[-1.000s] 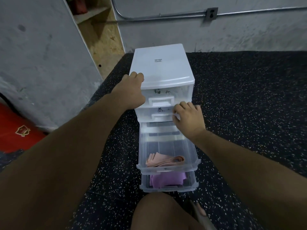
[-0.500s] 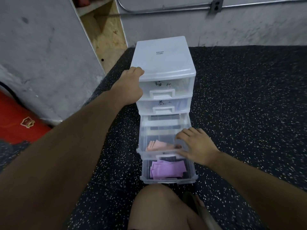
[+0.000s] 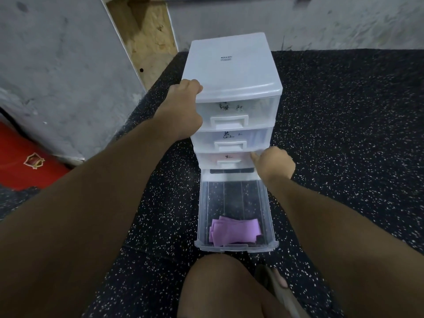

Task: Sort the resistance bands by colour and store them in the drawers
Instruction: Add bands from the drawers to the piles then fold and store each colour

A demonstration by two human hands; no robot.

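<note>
A white plastic drawer unit (image 3: 231, 65) with clear drawers stands on the speckled black floor. My left hand (image 3: 181, 109) grips its top left front corner, fingers curled over the edge. The third drawer (image 3: 220, 158) is pushed in, and a pink tint shows through its front. My right hand (image 3: 273, 164) presses against that drawer's right front with curled fingers, holding nothing. The bottom drawer (image 3: 236, 247) is pulled far out. Folded purple resistance bands (image 3: 234, 230) lie at its near end. The top two drawers are closed.
A red object (image 3: 23, 161) lies at the left by a grey wall (image 3: 57, 65). A wooden panel (image 3: 146, 31) stands behind the unit's left. My knee (image 3: 218, 288) and sandalled foot (image 3: 280, 285) sit just in front of the open drawer.
My right hand pushed the third drawer, with the pink bands in it, back into the unit. The bottom drawer now shows fully. My left hand stayed on the unit's corner.
</note>
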